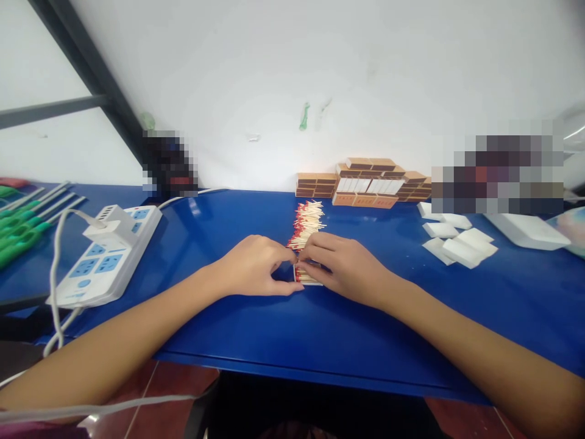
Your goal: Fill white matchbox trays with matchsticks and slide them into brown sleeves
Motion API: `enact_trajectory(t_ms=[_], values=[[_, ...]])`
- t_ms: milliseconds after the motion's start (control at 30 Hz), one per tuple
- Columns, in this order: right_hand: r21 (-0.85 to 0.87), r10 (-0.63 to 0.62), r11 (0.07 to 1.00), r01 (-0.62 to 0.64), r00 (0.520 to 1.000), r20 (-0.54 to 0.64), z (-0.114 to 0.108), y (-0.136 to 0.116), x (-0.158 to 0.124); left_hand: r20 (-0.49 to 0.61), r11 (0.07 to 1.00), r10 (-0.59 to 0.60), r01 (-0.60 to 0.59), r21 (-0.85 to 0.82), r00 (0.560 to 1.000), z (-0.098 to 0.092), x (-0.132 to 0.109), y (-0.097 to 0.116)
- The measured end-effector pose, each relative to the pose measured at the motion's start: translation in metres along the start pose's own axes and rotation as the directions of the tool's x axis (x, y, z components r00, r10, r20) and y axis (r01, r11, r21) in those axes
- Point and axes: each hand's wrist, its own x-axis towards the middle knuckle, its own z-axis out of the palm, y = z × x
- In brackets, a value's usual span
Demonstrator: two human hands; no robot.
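A small white matchbox tray (314,281) with red-tipped matches in it lies on the blue table, partly hidden under my fingers. My left hand (258,266) is at its left end, thumb and forefinger curved around that side and touching it. From the right, my right hand (340,263) bends over the tray with its fingers closed together at the matches. What its fingertips pinch is hidden. Just beyond both hands spreads a loose pile of matches (309,222), most red heads pointing left.
Matchboxes (365,200) stand stacked against the wall. White tray-like pieces (467,247) lie scattered at right, beside a larger white block (525,230). A power strip (105,268) with a plugged-in charger and cable is at left, near green-handled tools (27,228).
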Motion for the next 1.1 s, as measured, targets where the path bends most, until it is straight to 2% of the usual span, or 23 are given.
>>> enact_trajectory(t_ms=[67,167,233,300,400,500,633,733,833,1100], values=[[0.016,0.018,1.0,-0.016,0.996,-0.091,-0.008,-0.003,0.001,-0.019,1.0,0.002,-0.002,-0.002,1.0,0.0,0.0,-0.001],[0.217,0.196,0.964,-0.151,0.959,-0.203,-0.02,-0.01,0.002,-0.029,1.0,0.018,-0.019,-0.008,0.999,-0.001,0.0,-0.002],[0.409,0.319,0.881,-0.237,0.937,-0.144,-0.025,-0.014,0.002,-0.026,1.0,0.019,-0.02,-0.012,0.999,-0.001,0.0,-0.002],[0.499,0.352,0.815,-0.296,0.936,-0.019,-0.025,-0.015,0.001,-0.022,1.0,0.013,-0.014,-0.014,1.0,-0.001,-0.001,-0.002],[0.417,0.281,0.864,-0.284,0.957,0.07,-0.019,-0.013,-0.001,-0.022,1.0,0.003,-0.004,-0.022,1.0,-0.002,-0.001,-0.003],[0.335,0.229,0.915,-0.223,0.973,0.022,-0.015,-0.006,-0.002,-0.022,1.0,-0.001,0.0,-0.029,1.0,-0.002,-0.001,-0.003],[0.227,0.277,0.938,-0.263,0.96,-0.033,-0.013,0.007,-0.004,-0.01,1.0,-0.002,0.002,-0.031,1.0,-0.003,-0.001,-0.001],[0.125,0.3,0.944,-0.307,0.951,0.067,-0.011,0.018,-0.008,0.011,0.999,-0.005,0.005,-0.038,1.0,-0.005,-0.001,0.0],[0.099,0.323,0.936,-0.338,0.935,0.144,-0.008,0.022,-0.01,0.005,1.0,0.001,-0.001,-0.028,1.0,-0.006,-0.001,-0.001],[-0.104,0.401,0.916,-0.387,0.88,0.253,-0.01,0.012,-0.006,-0.008,1.0,0.022,-0.022,-0.017,1.0,-0.003,-0.002,-0.003]])
